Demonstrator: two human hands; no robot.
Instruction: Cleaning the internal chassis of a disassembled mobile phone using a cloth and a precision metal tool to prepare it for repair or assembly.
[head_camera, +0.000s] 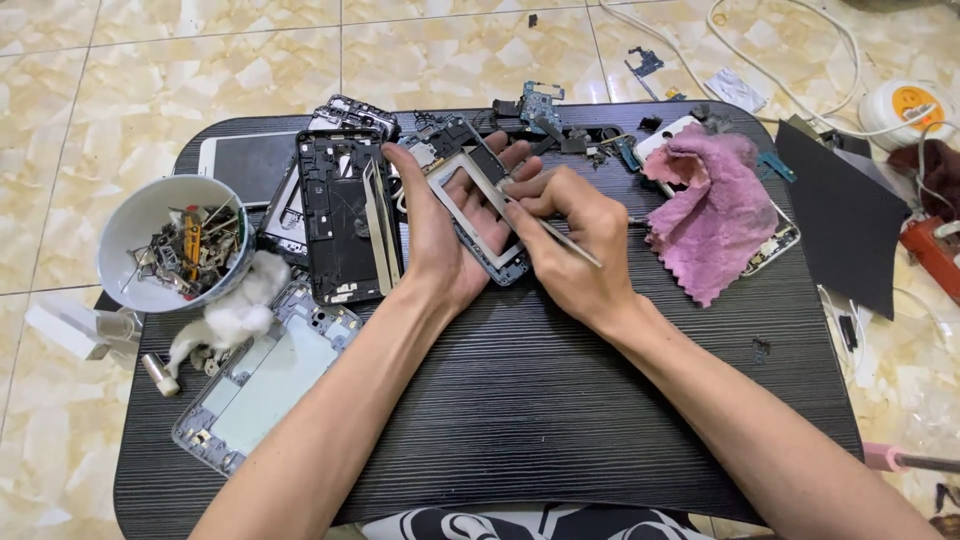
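Near edge: bare dark worktop (520, 400). At centre, left hand (440, 235) closed under a stripped phone frame (480, 215), screen already out. Right hand (575, 245) pinches thin tweezers (550, 232) against its rim. 9 o'clock: bowl (130, 235) holding removed parts. 2 o'clock: pink cloth (715, 215). Frame work unfinished.

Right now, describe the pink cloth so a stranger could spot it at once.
Start at the dark ribbed table that fills the middle of the view. Go to its far right corner, just right of the right hand holding a thin tool. The pink cloth lies crumpled there over a white phone shell, the only soft, bright pink thing among dark phone parts.
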